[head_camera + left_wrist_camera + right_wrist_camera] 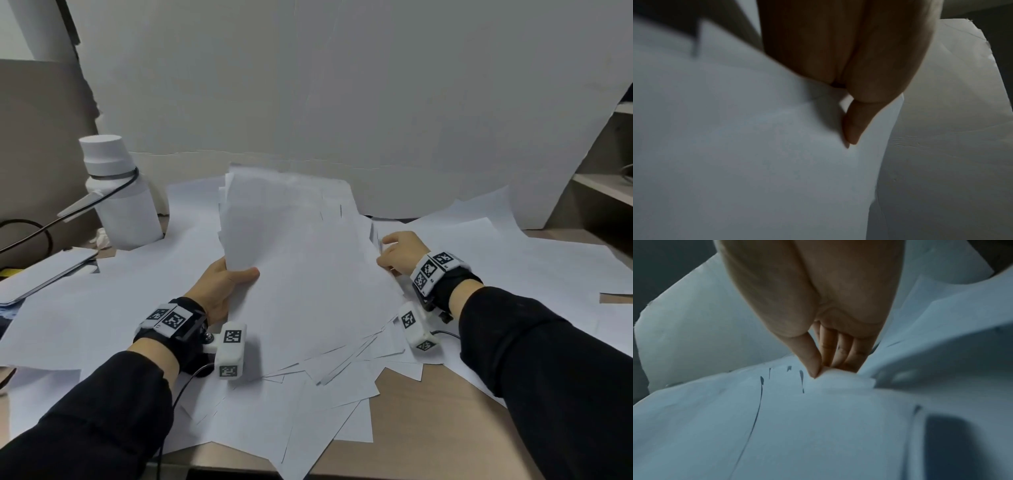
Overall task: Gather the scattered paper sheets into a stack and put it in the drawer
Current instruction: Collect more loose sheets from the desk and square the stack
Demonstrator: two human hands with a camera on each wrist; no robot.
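A loose bundle of white paper sheets is lifted and tilted over the desk's middle. My left hand grips its left edge, thumb on top; in the left wrist view the thumb presses on the sheets. My right hand pinches the bundle's right edge, seen in the right wrist view as thumb and fingers closed on the paper. More sheets lie scattered flat beneath and around. No drawer is in view.
A white bottle stands at the back left, with a cable and a tablet-like device beside it. A white board leans behind the desk. Shelves are at the right. The wooden desk shows at the near right.
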